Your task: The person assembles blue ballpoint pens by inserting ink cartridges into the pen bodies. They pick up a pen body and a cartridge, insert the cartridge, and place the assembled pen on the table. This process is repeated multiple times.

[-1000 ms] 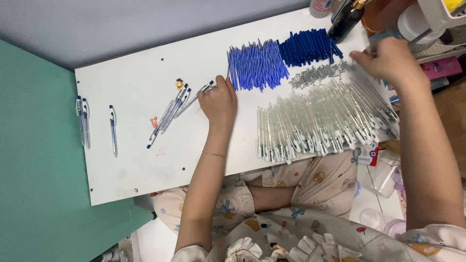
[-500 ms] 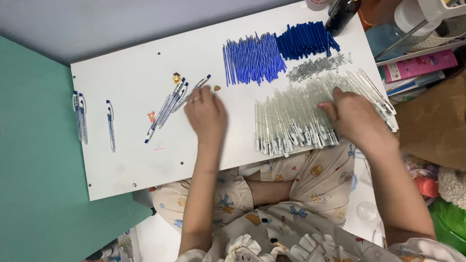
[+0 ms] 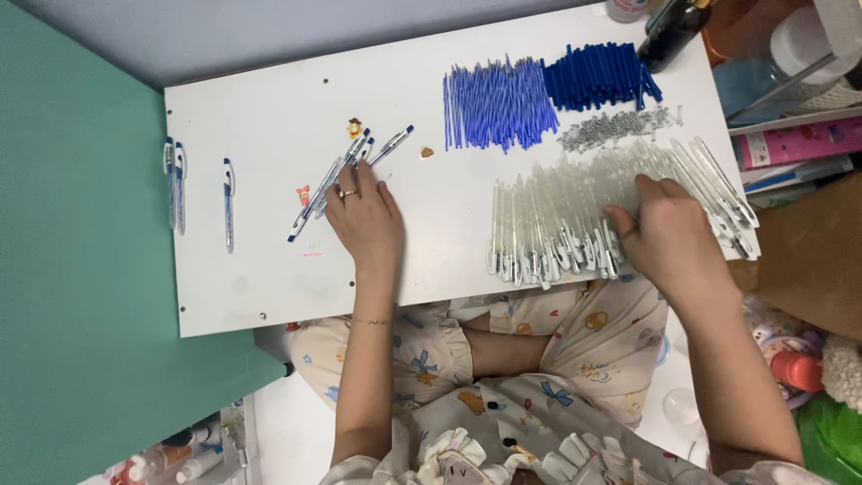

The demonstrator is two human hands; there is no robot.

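Note:
My left hand [image 3: 364,216] lies flat on the white table [image 3: 269,287], fingers touching a small bunch of assembled blue-and-clear pens [image 3: 346,175]. My right hand [image 3: 669,238] rests on a wide row of clear pen barrels [image 3: 557,224], fingers curled into them; whether it grips one is unclear. Behind the barrels lie a pile of blue ink refills [image 3: 498,103], a pile of dark blue caps [image 3: 600,76] and a heap of small metal springs [image 3: 615,128].
Three finished pens lie apart at the table's left: two [image 3: 174,180] near the edge, one [image 3: 228,202] beside them. Small stickers [image 3: 356,127] dot the table. A dark bottle [image 3: 672,31] stands at the back right. Books and clutter fill the right side.
My right hand came down from the far right corner onto the clear barrels and moved toward their near edge. My left hand slid a little nearer along the assembled pens.

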